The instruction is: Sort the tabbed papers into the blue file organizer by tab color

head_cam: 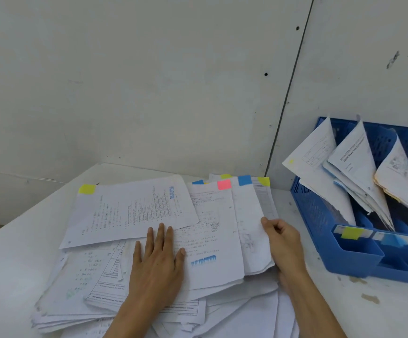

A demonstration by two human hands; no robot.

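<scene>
Now our left hand (158, 262) lies flat, fingers straight, on the paper pile (88, 276). Our right hand (283, 242) pinches the edge of the blue-tabbed sheet (249, 215), near the blue file organizer (315, 215).

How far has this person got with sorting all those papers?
Some is done: filed sheets already stand in the blue file organizer. In hand: the right hand pinches the edge of a top sheet while the left hand presses flat on the pile. Left: that thick pile, with yellow, pink and blue tabs showing.
</scene>
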